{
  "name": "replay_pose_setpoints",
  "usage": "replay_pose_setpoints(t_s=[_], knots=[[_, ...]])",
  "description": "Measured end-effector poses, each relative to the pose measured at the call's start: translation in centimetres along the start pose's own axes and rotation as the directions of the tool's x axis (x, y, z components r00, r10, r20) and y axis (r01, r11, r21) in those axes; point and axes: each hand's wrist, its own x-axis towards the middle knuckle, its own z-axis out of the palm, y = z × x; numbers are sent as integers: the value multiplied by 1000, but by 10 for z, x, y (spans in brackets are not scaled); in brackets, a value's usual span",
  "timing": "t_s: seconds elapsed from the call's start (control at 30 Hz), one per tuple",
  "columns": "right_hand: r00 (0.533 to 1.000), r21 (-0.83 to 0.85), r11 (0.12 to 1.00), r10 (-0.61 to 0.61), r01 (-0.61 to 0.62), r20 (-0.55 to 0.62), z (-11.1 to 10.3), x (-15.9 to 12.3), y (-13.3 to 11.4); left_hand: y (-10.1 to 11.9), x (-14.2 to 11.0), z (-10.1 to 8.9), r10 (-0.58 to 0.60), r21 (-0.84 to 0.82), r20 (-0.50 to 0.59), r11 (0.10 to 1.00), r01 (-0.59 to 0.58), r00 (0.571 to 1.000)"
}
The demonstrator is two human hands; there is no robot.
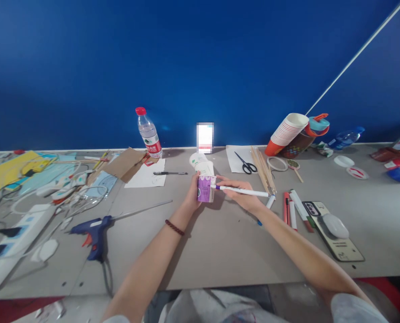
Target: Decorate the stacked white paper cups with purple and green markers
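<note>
One purple-patterned cup (205,192) is held above the middle of the desk (216,251), and one white cup (195,158) is seen just behind it, partly hidden. One white marker (254,193) is in use, while several other markers (293,213) are laid to the right, their exact number hard to tell. Two bottles can be counted, one red-capped bottle (148,132) stood upright at the back and one blue-capped bottle (346,139) tipped on its side at the far right. Two white sheets (137,179), one pair of black scissors (249,167), one black pen (170,173), one blue glue gun (97,237) and one phone (344,246) are also spread out; the paper cups in the leaning stack (287,134) cannot be counted surely. Both forearms are stretched forward from the lower corners and angled inward toward the cup. By the left hand (192,193), its wrist ringed by one beaded bracelet (175,227), the cup is clasped from the left side, the grip closed around it. By the right hand (243,200) the marker is pinched in a writing grip, nearly level, with its purple end pointed at the cup's right side; whether contact is made cannot be told.
</note>
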Motion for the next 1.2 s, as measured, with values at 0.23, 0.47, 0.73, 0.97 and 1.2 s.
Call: replay_pose_setpoints(t_s=[0.23,0.47,0.73,0.97,1.2], knots=[[998,-25,1000,-12,10,-65,3,1,1,1,-6,5,6,55,2,998,-6,1000],[996,-50,999,-10,6,-85,3,1,-1,0,-4,3,13,68,-9,998,-12,1000],[1000,-21,1000,-17,17,-7,3,0,-2,-1,-1,1,10,14,-11,1000,-10,1000],[999,48,998,-43,43,-1,0,1,-1,0,-5,2,43,46,-10,998,-43,999],[996,68,995,-71,75,-51,0,-1,2,1,-5,0,63,49,23,997,-64,998]])
